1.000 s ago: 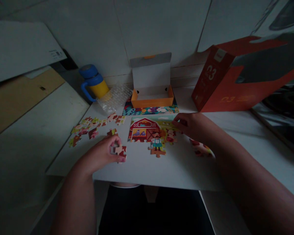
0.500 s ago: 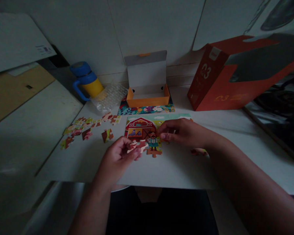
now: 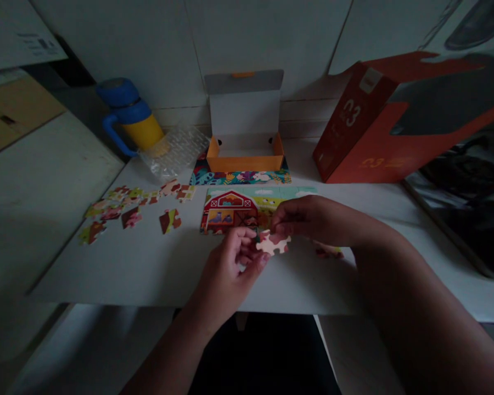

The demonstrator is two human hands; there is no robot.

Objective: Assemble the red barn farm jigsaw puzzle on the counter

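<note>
My left hand [image 3: 230,266] pinches a pink and white puzzle piece [image 3: 273,243] just above the white table [image 3: 148,269]. My right hand [image 3: 308,219] meets it from the right, its fingertips closed on the same piece. Both hands hover over the lower edge of the partly built farm puzzle [image 3: 234,208], which shows a red barn. Several loose pieces [image 3: 132,211] lie scattered to the left of the puzzle.
An open orange and white box [image 3: 244,148] stands behind the puzzle on a colourful sheet [image 3: 239,178]. A blue and yellow mug [image 3: 132,118] and a clear plastic wrap [image 3: 173,153] sit at back left. A large red carton [image 3: 379,126] lies at back right.
My left hand picked a piece from the left side of the table and carried it right to the puzzle's lower edge. My right hand moved in and took hold of it too.
</note>
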